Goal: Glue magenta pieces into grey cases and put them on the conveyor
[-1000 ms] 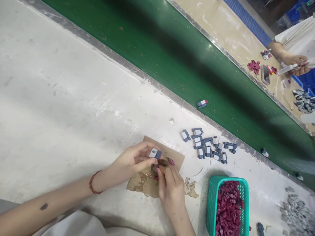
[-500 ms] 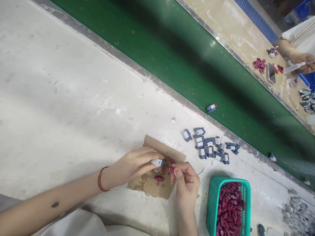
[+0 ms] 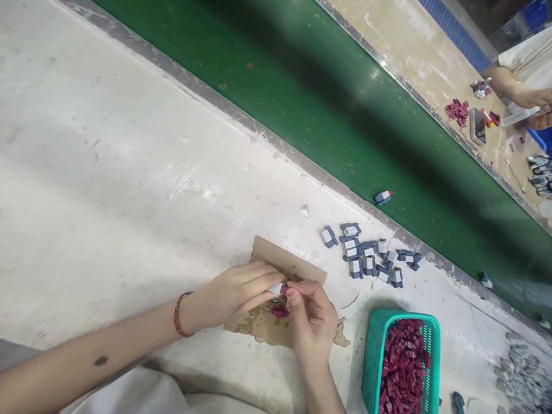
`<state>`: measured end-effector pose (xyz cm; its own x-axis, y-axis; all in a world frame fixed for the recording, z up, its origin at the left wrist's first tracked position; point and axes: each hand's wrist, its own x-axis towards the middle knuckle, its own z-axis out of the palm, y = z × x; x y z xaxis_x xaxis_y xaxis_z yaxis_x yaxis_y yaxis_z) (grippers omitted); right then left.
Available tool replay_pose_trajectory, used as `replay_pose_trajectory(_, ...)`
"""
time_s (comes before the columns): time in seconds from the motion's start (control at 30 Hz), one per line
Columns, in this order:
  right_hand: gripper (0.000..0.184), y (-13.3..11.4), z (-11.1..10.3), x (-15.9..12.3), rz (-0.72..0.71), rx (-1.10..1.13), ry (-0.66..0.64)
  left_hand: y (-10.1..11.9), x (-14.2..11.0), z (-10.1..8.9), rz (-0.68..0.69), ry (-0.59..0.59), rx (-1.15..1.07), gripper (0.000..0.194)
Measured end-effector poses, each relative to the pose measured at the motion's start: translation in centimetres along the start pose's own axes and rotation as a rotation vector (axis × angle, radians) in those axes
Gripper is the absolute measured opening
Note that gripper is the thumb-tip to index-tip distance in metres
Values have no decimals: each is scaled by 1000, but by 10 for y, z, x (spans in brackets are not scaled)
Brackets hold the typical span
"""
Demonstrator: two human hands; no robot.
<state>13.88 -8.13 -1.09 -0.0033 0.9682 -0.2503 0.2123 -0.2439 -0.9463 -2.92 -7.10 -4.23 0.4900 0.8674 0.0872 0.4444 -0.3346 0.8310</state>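
My left hand is closed around a small white-and-blue plastic part, held above a piece of brown cardboard. My right hand pinches a small maroon plastic piece against the end of that part. The fingertips of both hands almost meet there and hide some of the joint. Beneath them, a small round metal-rimmed item is partly covered. Another maroon piece lies on the cardboard, which has dark wet-looking stains.
A green basket full of maroon pieces stands at the right. Several blue-and-white parts lie beyond the cardboard. Past them runs a green conveyor belt carrying a few parts. Grey pieces are heaped far right. A co-worker's hands work across the belt.
My right hand has moved left, bringing its maroon piece against the part in my left hand, which stays nearly in place. Parts on the belt have shifted right and slightly down.
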Motion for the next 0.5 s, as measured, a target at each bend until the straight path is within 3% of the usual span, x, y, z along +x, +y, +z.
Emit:
replay_pose_trajectory(0.23, 19, -2, -9, 2, -249, -265, -88, 3, -1, -1, -7, -16, -30, 26)
replay_pose_trajectory(0.4, 44, -1, -15, 3, -513, -587, -147, 11, -3, -4, -22, -78, -101, 26)
replay_pose_trajectory(0.5, 49, -3, -16, -5, -552, -639, -170, 20, -5, -5, -50, -128, -165, 26)
